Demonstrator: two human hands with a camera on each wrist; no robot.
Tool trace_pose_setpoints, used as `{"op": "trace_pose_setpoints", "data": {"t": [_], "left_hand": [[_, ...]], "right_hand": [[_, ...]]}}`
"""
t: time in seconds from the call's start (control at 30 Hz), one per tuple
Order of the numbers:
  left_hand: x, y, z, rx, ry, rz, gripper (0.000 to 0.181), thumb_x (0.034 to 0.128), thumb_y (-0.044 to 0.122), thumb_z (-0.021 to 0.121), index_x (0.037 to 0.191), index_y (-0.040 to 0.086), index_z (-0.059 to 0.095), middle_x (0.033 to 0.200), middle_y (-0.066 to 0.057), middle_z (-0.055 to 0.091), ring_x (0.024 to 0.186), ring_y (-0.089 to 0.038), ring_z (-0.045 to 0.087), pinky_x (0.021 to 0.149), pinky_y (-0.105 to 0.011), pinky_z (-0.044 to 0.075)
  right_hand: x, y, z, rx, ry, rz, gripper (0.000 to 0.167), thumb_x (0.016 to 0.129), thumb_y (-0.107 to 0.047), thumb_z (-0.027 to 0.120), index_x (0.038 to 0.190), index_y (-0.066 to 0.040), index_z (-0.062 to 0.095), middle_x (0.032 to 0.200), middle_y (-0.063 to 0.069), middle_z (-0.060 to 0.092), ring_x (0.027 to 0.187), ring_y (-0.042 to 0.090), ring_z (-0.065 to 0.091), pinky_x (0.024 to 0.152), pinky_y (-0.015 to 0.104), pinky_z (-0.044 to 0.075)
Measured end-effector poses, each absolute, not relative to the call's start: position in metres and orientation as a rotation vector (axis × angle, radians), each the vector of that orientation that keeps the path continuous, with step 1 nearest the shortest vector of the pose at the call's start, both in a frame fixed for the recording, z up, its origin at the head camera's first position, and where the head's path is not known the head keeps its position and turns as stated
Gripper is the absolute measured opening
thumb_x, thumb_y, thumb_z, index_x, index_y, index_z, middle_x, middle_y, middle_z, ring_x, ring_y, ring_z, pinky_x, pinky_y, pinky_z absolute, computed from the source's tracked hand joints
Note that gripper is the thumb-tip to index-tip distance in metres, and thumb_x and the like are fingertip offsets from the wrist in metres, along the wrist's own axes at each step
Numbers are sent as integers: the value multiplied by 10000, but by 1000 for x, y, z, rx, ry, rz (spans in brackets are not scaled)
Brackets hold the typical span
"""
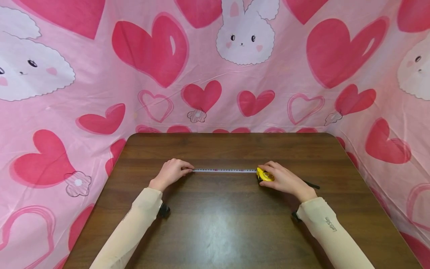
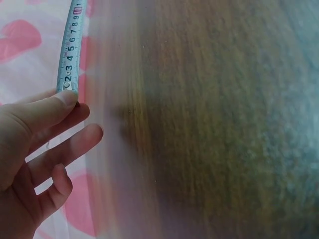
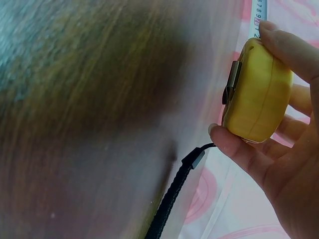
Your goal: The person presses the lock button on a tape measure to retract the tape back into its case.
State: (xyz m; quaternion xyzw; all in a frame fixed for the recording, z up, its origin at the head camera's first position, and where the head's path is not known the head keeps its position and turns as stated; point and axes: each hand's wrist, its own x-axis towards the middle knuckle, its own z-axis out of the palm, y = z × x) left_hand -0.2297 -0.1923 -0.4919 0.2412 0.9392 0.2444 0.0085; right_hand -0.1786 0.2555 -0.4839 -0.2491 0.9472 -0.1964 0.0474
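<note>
A yellow tape measure (image 1: 265, 175) is in my right hand (image 1: 288, 181), its case held between thumb and fingers. Its white blade (image 1: 224, 170) stretches straight leftward above the table. My left hand (image 1: 172, 172) pinches the free end of the blade between thumb and forefinger; the left wrist view shows the low numbers on the blade (image 2: 71, 55) right at the fingertips, with the other fingers loosely bent. In the right wrist view the rounded yellow case (image 3: 259, 92) has a metal clip on its side, and a black strap (image 3: 174, 194) hangs from it.
Beneath both hands lies a dark brown wooden table (image 1: 215, 224) with rounded far corners. Pink cloth (image 1: 208, 71) printed with hearts and rabbits hangs behind it and on both sides. Dark wrist cameras (image 1: 164, 210) sit at the sleeve cuffs.
</note>
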Motion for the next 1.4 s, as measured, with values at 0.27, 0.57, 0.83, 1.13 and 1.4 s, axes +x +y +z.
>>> {"op": "trace_pose_setpoints", "data": {"t": [0.27,0.57,0.83,1.13,1.4], "left_hand": [[-231,-190,-491,769,2922,786,138,950,194,778,1072,200,841,997,38,790,745,-87,628,752,-358,563],[-231,-186,-490,772,2918,778,144,952,197,776,1080,189,840,1018,18,793,765,-98,643,765,-363,571],[-232,-184,-490,800,2917,771,135,956,202,772,1072,194,841,990,32,793,696,-53,621,735,-345,559],[-229,-182,-489,767,2887,820,155,949,190,780,1092,191,838,1038,15,794,789,-113,654,778,-347,581],[-231,-179,-491,791,2892,801,144,952,204,776,1082,196,839,1021,34,793,771,-88,646,776,-344,573]], "right_hand": [[-179,252,-482,-793,2908,-611,665,916,-394,807,1453,-61,599,1299,133,618,1124,278,602,994,532,525],[-180,249,-481,-769,2889,-625,671,915,-391,806,1466,-74,590,1327,127,609,1151,278,591,1024,523,515],[-180,245,-480,-776,2894,-609,673,915,-395,804,1465,-71,590,1329,135,607,1151,285,590,1025,525,515],[-180,243,-482,-767,2877,-609,665,920,-399,797,1467,-83,589,1330,132,603,1146,277,591,1029,519,517],[-180,239,-483,-766,2868,-604,660,924,-408,792,1464,-86,591,1326,136,603,1143,284,590,1024,526,519]]}}
